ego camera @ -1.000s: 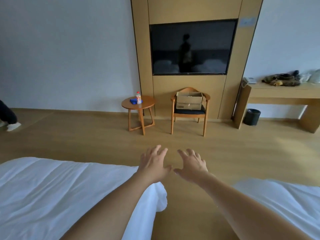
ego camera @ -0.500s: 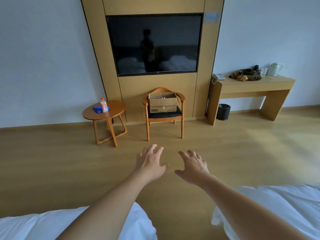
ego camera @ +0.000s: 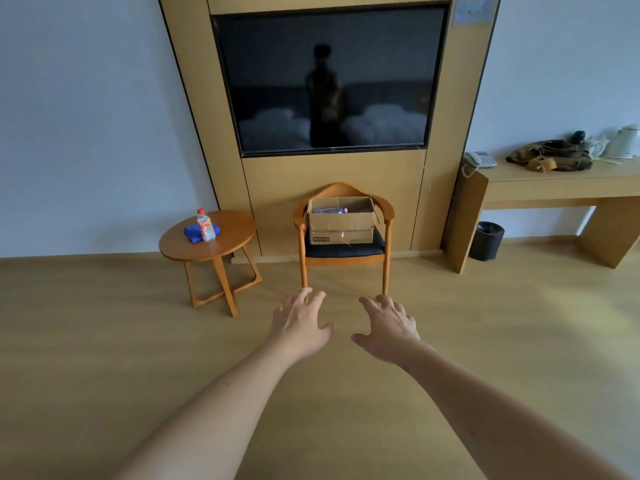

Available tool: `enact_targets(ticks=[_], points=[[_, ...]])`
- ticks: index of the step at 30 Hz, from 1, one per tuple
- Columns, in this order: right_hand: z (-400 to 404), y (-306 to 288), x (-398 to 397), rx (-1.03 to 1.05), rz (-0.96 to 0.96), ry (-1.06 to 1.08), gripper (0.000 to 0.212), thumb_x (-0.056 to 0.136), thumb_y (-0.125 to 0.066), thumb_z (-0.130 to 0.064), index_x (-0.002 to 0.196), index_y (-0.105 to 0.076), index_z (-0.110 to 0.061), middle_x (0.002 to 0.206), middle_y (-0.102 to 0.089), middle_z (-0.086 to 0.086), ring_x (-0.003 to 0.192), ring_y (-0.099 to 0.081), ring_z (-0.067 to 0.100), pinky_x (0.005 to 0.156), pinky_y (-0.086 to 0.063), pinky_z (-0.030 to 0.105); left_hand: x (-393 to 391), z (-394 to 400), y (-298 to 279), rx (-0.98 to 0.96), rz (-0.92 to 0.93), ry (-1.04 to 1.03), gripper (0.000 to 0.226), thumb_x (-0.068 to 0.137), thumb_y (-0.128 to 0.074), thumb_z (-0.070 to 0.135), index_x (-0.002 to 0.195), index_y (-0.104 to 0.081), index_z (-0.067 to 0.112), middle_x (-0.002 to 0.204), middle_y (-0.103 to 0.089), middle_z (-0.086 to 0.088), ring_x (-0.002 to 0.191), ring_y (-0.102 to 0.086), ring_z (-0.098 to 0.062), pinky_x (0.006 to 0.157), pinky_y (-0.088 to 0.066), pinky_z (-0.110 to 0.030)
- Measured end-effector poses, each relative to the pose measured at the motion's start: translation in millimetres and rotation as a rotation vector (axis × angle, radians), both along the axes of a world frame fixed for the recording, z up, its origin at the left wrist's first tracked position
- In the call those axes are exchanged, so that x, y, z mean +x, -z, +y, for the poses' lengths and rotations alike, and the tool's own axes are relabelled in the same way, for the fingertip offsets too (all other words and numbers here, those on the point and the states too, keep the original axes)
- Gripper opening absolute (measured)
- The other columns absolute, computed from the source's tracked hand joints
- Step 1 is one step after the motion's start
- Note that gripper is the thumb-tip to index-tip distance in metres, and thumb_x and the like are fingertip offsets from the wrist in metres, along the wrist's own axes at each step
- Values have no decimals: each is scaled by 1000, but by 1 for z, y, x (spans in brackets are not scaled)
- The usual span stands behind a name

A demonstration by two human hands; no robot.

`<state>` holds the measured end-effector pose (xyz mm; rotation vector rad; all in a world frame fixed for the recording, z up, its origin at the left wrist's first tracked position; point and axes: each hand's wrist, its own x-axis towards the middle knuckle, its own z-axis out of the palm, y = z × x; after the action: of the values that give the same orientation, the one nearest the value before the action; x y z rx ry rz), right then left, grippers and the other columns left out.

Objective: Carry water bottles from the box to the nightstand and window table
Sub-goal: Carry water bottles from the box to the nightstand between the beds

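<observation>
Cardboard, plain brown, makes up the box (ego camera: pixel 341 220) that sits on the dark seat of a wooden chair (ego camera: pixel 343 252) against the panelled wall. A small dark label is stuck low on its front left, too small to read. Over its open top the pale tops of water bottles (ego camera: pixel 330 210) just show inside. A notice (ego camera: pixel 473 10) on the panel beside the black television (ego camera: pixel 329 81) carries print that is too blurred to make out.

Left of the chair stands a round wooden table (ego camera: pixel 221 237) with one red-capped bottle (ego camera: pixel 205 225) upright beside a folded blue cloth (ego camera: pixel 195 233); its wrapper is brightly patterned, the wording unreadable.

Both arms reach forward over the wooden floor. The left hand (ego camera: pixel 300 323) and right hand (ego camera: pixel 389 329) hang side by side, palms down, fingers loosely spread and holding nothing, well short of the chair.

Compared with half a second ago, the chair and box look larger and nearer, the white bedding has dropped out of the lower corners, and the hands keep the same spread pose.

On the right a desk (ego camera: pixel 554 188) bears a telephone (ego camera: pixel 479 159), a bag (ego camera: pixel 550 155) and a white kettle (ego camera: pixel 627 142), with a black bin (ego camera: pixel 486 240) beneath.
</observation>
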<state>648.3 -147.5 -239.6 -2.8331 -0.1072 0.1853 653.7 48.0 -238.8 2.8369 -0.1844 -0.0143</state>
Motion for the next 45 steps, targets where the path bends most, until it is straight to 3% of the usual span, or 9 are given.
enact_targets(ticks=[13, 21, 35, 45], points=[[13, 34, 271, -5, 19, 61, 84, 88, -67, -57, 157, -25, -36, 164, -25, 8, 146, -32, 33, 113, -36, 53, 283, 6, 38, -105, 35, 80, 76, 95, -62, 53, 159, -29, 29, 169, -17, 2, 155, -15, -28, 123, -27, -56], [34, 29, 430, -8, 22, 137, 81, 89, -67, -57, 156, -28, -33, 159, -32, 8, 143, -36, 33, 111, -39, 52, 474, 36, 35, -122, 38, 131, 74, 93, -65, 52, 156, -36, 24, 166, -25, -5, 152, -22, -29, 121, -30, -52], [6, 84, 695, 28, 88, 119, 69, 89, -66, -53, 149, -39, -33, 145, -46, 4, 134, -43, 30, 106, -45, 49, 716, 25, 92, -24, 112, 74, 72, 92, -59, 57, 155, -35, 31, 166, -26, 0, 152, -24, -26, 119, -33, -49], [-36, 105, 877, 56, 218, 77, 70, 88, -66, -54, 150, -39, -33, 151, -43, 4, 138, -42, 29, 107, -43, 49, 875, -14, 101, -13, 195, -15, 74, 90, -60, 59, 154, -36, 31, 163, -31, 0, 150, -27, -25, 116, -34, -45]])
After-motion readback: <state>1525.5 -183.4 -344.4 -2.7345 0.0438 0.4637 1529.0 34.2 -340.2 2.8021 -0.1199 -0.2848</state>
